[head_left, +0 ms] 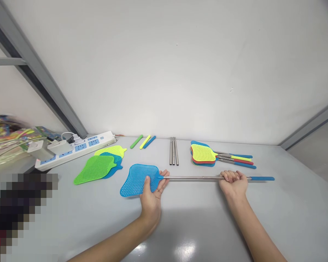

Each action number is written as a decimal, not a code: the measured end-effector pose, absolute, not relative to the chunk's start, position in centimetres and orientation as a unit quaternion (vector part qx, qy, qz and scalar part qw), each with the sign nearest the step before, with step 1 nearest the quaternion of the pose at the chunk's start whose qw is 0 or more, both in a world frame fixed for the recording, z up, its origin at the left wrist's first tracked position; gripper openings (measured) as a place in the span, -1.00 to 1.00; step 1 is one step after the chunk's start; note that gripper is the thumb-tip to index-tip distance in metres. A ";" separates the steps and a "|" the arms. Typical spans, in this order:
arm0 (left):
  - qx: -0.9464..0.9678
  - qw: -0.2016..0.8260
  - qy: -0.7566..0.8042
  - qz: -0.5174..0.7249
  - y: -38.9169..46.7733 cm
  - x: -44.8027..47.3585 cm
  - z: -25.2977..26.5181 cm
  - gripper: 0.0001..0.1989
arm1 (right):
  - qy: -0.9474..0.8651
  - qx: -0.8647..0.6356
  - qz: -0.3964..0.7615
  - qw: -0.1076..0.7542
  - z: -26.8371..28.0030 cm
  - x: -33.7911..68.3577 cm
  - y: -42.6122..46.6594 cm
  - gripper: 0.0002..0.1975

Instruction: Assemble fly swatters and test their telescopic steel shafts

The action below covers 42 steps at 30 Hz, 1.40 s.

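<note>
A blue fly swatter with an extended metal rod lies crosswise between my hands. My left hand grips its perforated head near the neck, thumb on top and fingers underneath. Closed around the rod, short of the blue handle, is my right hand. Behind it sits a stack of finished swatters with yellow, red and blue heads and handles pointing right. Loose heads lie to the left: a green one, a blue one and a yellow one.
Three metal rods lie side by side at the back. Left of them are a green handle, a yellow handle and a blue handle. A white power strip with plugged-in adapters runs along the table's left edge. Clear plastic packages lie beyond it.
</note>
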State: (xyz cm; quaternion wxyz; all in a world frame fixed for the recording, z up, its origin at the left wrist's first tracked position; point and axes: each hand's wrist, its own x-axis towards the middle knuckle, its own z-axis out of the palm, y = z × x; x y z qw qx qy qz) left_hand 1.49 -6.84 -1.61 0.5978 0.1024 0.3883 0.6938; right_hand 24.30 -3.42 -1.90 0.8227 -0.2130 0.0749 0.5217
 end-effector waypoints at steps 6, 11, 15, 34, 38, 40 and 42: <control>0.102 0.598 0.389 0.693 -6.9 1.5 -1.7 -0.72 | 0.074 -0.209 0.519 0.825 -2.0 24.1 -3.3 -0.74; 0.090 0.600 0.393 0.691 -6.8 1.5 -1.6 -0.74 | 0.055 -0.225 0.512 0.827 -2.2 24.1 -3.3 -0.73; 0.085 0.610 0.392 0.683 -6.9 1.7 -1.7 -0.75 | 0.026 -0.229 0.517 0.825 -2.3 23.5 -3.3 -0.71; 0.116 0.623 0.364 0.683 -7.6 2.1 -1.9 -0.74 | -0.007 -0.230 0.536 0.812 -2.2 21.8 -3.8 -0.70; 0.136 0.620 0.365 0.681 -7.8 2.2 -1.8 -0.70 | 0.036 -0.223 0.536 0.814 -2.1 21.7 -3.8 -0.72; 0.148 0.621 0.363 0.679 -7.9 2.3 -1.7 -0.69 | 0.057 -0.221 0.537 0.812 -1.9 21.6 -3.8 -0.72; 0.164 0.618 0.358 0.681 -8.1 2.4 -1.5 -0.69 | 0.066 -0.229 0.543 0.805 -1.8 21.6 -3.7 -0.73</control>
